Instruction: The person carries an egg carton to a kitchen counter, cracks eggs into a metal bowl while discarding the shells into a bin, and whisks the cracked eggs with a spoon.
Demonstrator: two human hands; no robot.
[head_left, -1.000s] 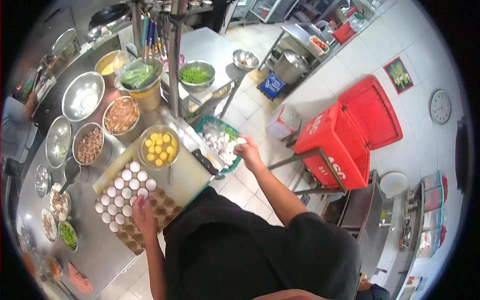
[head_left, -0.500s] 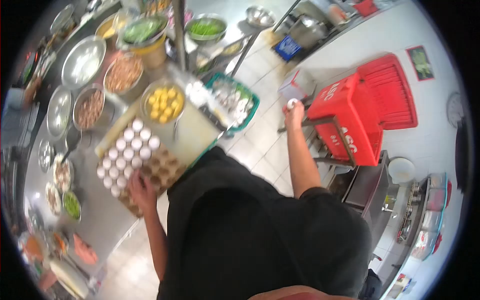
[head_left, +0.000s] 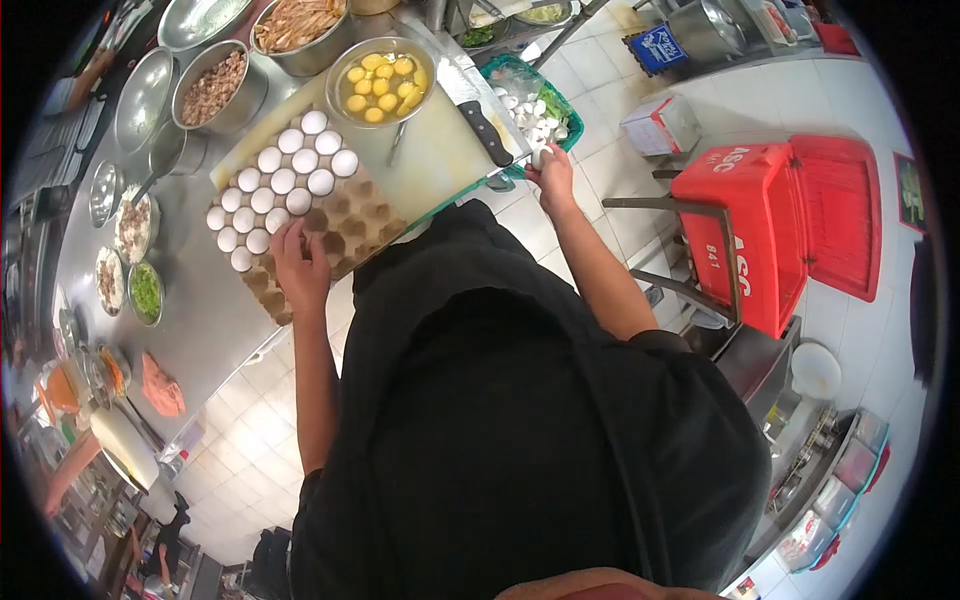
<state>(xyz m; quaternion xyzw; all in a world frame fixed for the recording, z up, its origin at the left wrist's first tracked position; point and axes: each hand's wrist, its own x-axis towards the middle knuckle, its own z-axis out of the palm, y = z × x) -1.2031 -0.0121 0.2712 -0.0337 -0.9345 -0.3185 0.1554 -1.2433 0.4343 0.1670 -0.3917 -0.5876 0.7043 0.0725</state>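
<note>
My right hand (head_left: 556,186) pinches a white eggshell (head_left: 542,156) at the near edge of a green basket (head_left: 574,122) heaped with eggshells and some green leaves. Whether the shell is whole or broken is hard to see. My left hand (head_left: 300,262) rests palm down on a cardboard egg tray (head_left: 352,212), fingers bent and apart beside the white eggs (head_left: 277,219). Its fingertips partly cover the cups below. Behind the tray, a metal bowl (head_left: 428,72) holds several yellow yolks (head_left: 380,86) in clear liquid.
A black-handled knife (head_left: 486,134) lies on the cutting board (head_left: 440,150) near its right edge. Pots of chopped meat (head_left: 214,90) and shredded meat (head_left: 300,24) stand at the back left. To the right are a red bin (head_left: 740,230) on a metal stand and a white box (head_left: 660,126).
My right hand has come closer to the green basket, still pinching the shell. My left hand stays on the egg tray. The whole view has shifted, and the left hand appears nearer the tray's middle.
</note>
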